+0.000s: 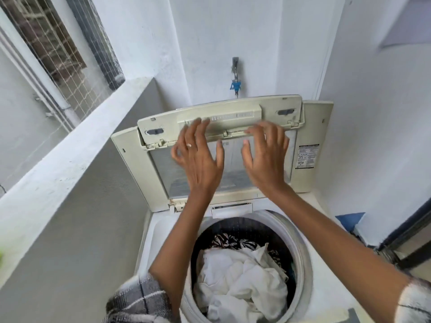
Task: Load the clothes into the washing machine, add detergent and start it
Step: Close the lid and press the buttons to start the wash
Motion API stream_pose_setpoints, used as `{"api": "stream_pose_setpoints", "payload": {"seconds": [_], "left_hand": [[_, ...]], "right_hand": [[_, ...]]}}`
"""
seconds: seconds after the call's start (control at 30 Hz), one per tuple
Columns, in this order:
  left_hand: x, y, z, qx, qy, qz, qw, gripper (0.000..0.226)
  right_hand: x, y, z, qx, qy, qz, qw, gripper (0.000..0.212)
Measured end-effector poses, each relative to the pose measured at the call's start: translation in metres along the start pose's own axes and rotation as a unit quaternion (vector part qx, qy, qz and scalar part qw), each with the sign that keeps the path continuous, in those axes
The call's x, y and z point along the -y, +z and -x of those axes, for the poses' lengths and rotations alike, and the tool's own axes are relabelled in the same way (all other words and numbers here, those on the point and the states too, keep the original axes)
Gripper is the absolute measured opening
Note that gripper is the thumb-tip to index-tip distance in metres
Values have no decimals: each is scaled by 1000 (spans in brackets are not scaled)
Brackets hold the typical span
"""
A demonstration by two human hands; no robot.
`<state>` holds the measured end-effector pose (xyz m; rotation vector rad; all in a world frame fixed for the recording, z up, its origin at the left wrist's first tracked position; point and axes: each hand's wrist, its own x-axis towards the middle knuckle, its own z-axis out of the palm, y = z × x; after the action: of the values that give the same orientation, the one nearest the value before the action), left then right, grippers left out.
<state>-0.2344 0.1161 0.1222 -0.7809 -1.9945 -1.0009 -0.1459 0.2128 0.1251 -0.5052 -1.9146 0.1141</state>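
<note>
White painted walls (233,31), a bit rough and chalky, fill the top of the frame, and a thick grey ledge (77,150) slants down the left side under a window with wire mesh (58,47). Cream plastic makes up the washing machine (326,287), which takes up the middle and bottom of the frame. Its folding lid (310,159) stands up in the middle, with a see-through panel and yellowed edges. Below it, in the lower middle, is the round dark drum (279,231) with a pale ring around it. The clothes (242,280) lie inside the drum: soft, crumpled white cloth on top and a black-and-white patterned piece behind. A shiny metal tap (235,73) with a blue part sticks out of the wall above the lid. Both arms reach up from the bottom of the frame in checked sleeves. The left hand (200,159) and the right hand (265,157) are raised in front of the lid, fingers spread wide and gripping nothing. A ring (189,145) sits on one left finger.
</note>
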Motion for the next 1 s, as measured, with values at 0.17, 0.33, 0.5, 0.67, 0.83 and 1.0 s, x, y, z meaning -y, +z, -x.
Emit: {"api": "stream_pose_setpoints", "payload": {"seconds": [0.17,0.33,0.5,0.67,0.83,1.0], "left_hand": [[-3,-14,-68,120,68,-65,988,73],[12,-9,-92,299,65,-118,945,83],[15,-11,-93,272,83,-124,951,78],[13,-20,-94,266,91,-129,951,79],[8,-42,-85,297,88,-127,942,88],[-3,-75,-64,313,134,-158,927,76]], "right_hand": [[10,-8,-63,117,-51,32,991,45],[-10,2,-84,316,-55,55,946,65],[-18,-2,-84,307,-61,68,947,60],[-14,-13,-89,307,-74,95,944,60],[-11,-34,-89,343,-73,77,933,66],[-5,-66,-71,411,-30,-1,911,66]]}}
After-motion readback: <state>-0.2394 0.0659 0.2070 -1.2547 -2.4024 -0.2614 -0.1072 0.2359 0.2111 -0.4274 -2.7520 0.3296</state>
